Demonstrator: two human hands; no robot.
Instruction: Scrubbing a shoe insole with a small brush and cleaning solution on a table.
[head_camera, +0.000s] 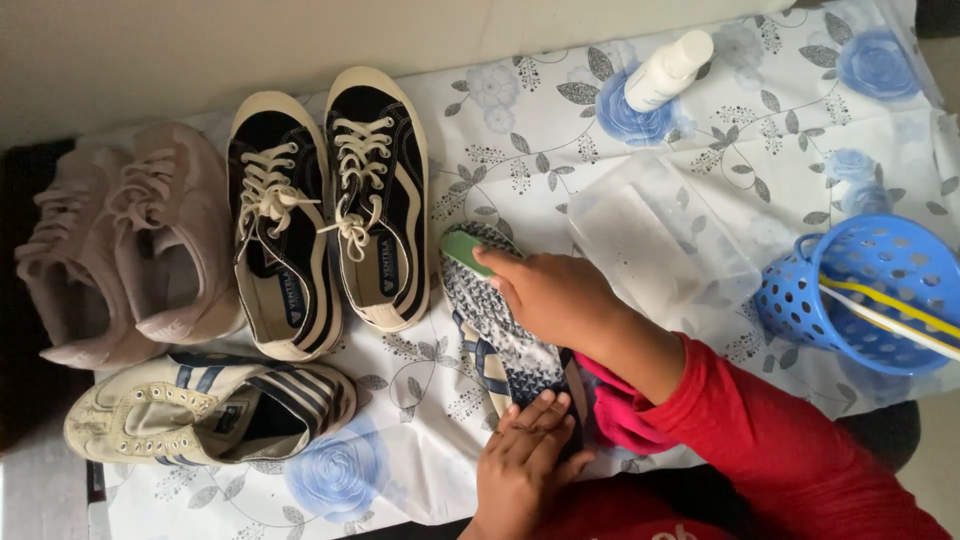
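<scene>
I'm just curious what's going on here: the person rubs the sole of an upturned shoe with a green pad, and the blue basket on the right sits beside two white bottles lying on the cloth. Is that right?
Not quite. The head view shows one white bottle on the flowered cloth, not two. The right hand does press a green pad on the upturned shoe, and the blue basket is on the right.

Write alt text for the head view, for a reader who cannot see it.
Two hands work on an upturned shoe on a floral cloth: the right hand presses a green sponge to its sole, and the left hand steadies the heel. Black sneakers, pink shoes and a striped shoe lie to the left; a white bottle, clear tub and blue basket to the right.
</scene>
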